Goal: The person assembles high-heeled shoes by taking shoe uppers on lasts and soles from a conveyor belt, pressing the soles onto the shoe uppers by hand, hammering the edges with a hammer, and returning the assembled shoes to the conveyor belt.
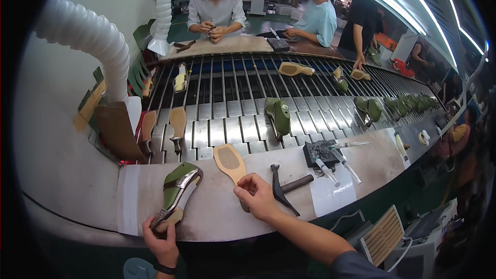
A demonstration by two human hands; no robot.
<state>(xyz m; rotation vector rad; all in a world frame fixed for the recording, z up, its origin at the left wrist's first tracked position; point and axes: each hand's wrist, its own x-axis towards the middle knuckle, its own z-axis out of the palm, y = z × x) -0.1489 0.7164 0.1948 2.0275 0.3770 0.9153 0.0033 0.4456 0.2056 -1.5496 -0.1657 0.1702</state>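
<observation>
My left hand (pixel 161 242) is closed round the lower end of a green shoe last (pixel 181 176) with silvery metallic material on it, which lies tilted at the near bench edge. In my right hand (pixel 257 196) is a tan shoe sole (pixel 229 159) with a grey-brown patch, pinched at its narrow end. The sole's wide end points away from me, over the bench top. Just right of that hand lies a shoemaker's hammer (pixel 283 188) with a dark handle, which the hand does not hold.
A dark block (pixel 319 153) with syringes (pixel 347 167) stands by a white sheet (pixel 330 201). Beyond the bench runs a slatted conveyor (pixel 217 133) carrying soles and a green lasted shoe (pixel 279 118). White ducts (pixel 98 36) hang at left. Several people work across the conveyor.
</observation>
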